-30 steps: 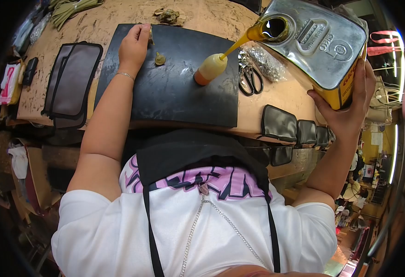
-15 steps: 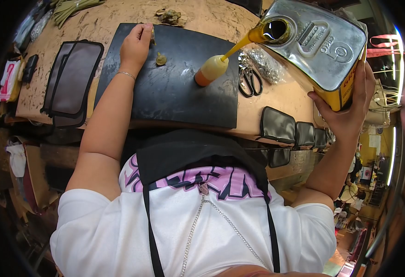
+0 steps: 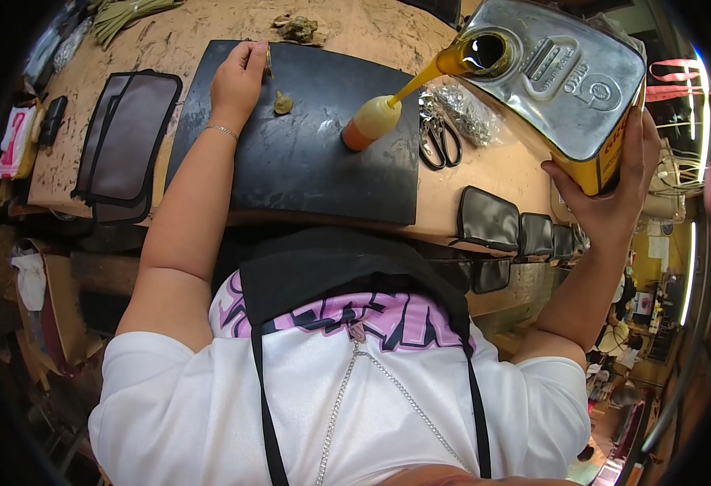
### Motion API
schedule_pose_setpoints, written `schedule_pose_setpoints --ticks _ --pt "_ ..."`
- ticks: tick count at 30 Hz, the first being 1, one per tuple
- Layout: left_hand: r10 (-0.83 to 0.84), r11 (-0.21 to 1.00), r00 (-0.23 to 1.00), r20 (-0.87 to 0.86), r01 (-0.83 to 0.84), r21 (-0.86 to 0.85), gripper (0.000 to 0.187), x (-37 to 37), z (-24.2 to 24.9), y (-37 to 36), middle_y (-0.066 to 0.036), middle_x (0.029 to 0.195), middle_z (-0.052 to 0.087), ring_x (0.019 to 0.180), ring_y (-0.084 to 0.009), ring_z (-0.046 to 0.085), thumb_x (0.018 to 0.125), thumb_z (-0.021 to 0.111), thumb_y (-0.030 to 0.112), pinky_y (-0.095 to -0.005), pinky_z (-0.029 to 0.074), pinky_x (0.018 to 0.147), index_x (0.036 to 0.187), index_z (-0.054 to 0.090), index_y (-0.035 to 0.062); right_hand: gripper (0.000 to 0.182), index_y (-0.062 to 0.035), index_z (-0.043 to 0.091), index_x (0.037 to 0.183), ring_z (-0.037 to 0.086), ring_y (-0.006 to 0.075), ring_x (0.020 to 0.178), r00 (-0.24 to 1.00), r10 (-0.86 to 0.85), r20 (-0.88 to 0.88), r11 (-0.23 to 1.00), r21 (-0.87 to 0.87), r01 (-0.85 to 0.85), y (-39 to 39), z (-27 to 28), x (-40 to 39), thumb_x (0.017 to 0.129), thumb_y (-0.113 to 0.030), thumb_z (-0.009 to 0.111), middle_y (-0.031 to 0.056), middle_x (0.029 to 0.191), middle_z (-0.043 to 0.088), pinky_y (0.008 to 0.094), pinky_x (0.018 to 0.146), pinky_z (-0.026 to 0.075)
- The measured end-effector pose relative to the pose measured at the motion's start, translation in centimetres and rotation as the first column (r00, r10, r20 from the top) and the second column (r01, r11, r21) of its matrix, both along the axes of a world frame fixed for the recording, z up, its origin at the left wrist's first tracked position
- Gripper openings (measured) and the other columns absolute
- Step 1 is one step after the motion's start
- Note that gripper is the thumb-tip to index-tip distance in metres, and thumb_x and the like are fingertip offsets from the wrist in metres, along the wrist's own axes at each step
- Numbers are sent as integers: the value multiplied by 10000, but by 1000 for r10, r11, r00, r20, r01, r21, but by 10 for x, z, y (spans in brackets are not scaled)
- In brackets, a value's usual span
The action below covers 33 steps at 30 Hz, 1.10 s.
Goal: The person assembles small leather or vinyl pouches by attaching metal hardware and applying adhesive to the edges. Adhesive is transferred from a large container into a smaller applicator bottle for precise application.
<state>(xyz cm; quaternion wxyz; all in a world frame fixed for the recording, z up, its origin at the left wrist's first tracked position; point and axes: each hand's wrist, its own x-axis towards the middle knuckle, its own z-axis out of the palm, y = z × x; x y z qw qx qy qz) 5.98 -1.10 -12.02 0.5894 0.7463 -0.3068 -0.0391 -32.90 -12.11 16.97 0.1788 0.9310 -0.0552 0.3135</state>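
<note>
My right hand [image 3: 614, 166] grips a metal can [image 3: 562, 77] with yellow sides, tilted at the upper right. A yellow-amber liquid [image 3: 422, 79] runs from its round mouth into the top of a translucent bottle [image 3: 371, 121], which stands on a black board [image 3: 307, 174] with orange liquid low inside. My left hand [image 3: 239, 79] is closed at the board's far left edge, its fingers pinching a small item that I cannot make out. Beside it on the board lies a small brownish-yellow lump [image 3: 282, 103].
Scissors [image 3: 439, 144] and a clear bag of metal bits [image 3: 467, 113] lie right of the board. Dark mesh-like pieces [image 3: 128, 134] are at the left. Black pouches [image 3: 489, 217] line the table's near right edge. A crusty clump [image 3: 298, 29] sits beyond the board.
</note>
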Motion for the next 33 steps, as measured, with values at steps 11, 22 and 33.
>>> schedule_pose_setpoints --ticks 11,22,33 --pt "0 1000 1000 -19 0 5 450 -1 1 0 -47 802 693 764 -221 650 983 531 514 -332 489 715 1020 697 97 1097 -136 450 1506 494 359 1229 1000 15 7 1000 -6 -15 -2 2 -1 548 -222 976 206 1371 461 446 988 470" --pt "2 1000 1000 -25 -1 27 452 0 1 0 -57 816 699 781 -223 659 979 537 517 -334 495 730 1037 700 99 1105 -123 441 1509 486 362 1247 1000 -12 -3 1000 -11 12 -1 2 -3 548 -223 978 215 1393 443 446 1001 464" --pt "2 1000 1000 -19 -2 10 448 -1 2 0 -46 809 697 768 -220 654 980 536 518 -333 493 722 1020 701 103 1117 -143 438 1513 488 363 1244 1000 -4 -1 1000 -16 4 -3 2 -4 539 -220 979 206 1383 454 453 998 467"
